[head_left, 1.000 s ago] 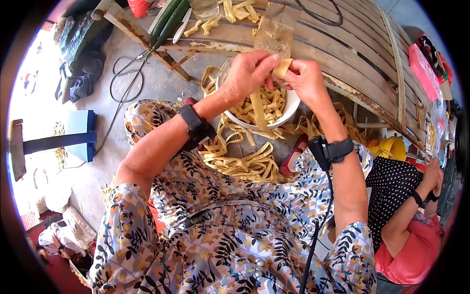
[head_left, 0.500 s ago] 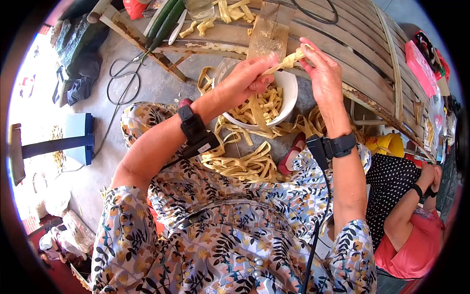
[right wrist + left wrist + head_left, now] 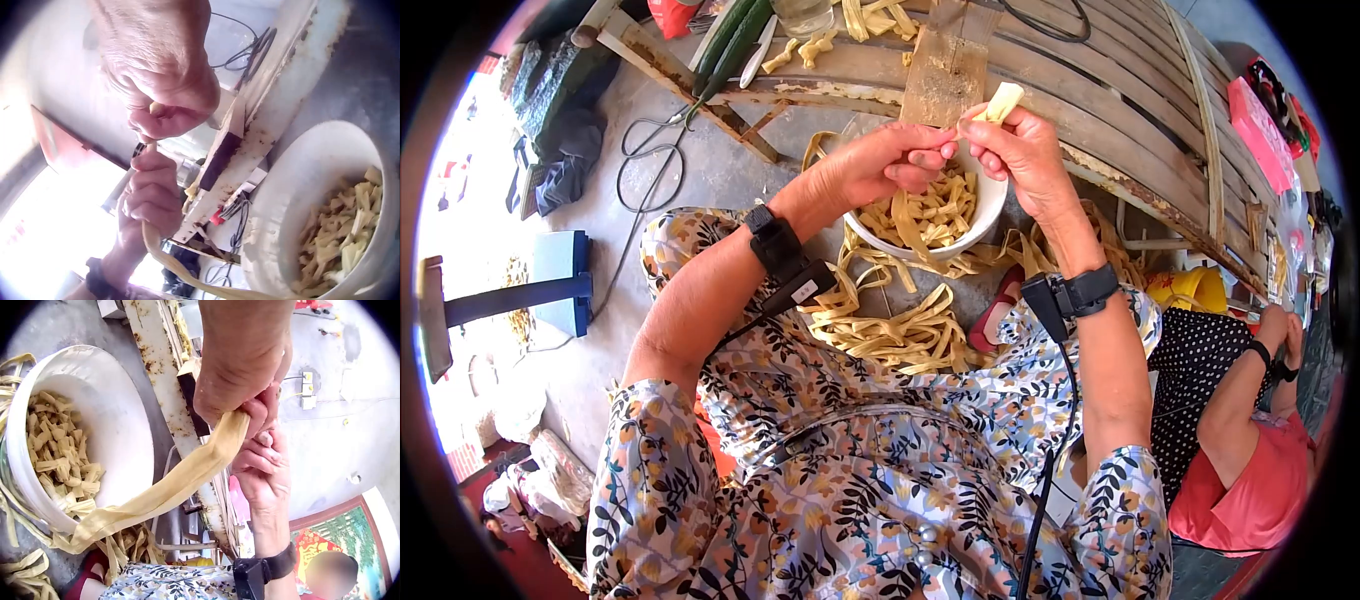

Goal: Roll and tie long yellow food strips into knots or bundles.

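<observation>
Both hands meet over a white tub. My left hand pinches a long, flat, pale yellow strip that looks like tofu skin; its tail droops past the tub's rim in the left wrist view. Close beside it, fingertips nearly meeting, my right hand pinches the same strip, whose folded, thicker end sticks up above thumb and forefinger. The part between the hands is mostly covered by fingers. Inside the tub lie many short knotted yellow pieces.
Behind the tub stands a slatted bench with a wooden board, long green cucumbers and more yellow pieces. Loose strips are heaped on the floor by the feet. Another person sits at the right.
The hands drew apart, stretching a twisted knot between them, then came back together. My right hand moved left and now pinches the strip below its folded end.
</observation>
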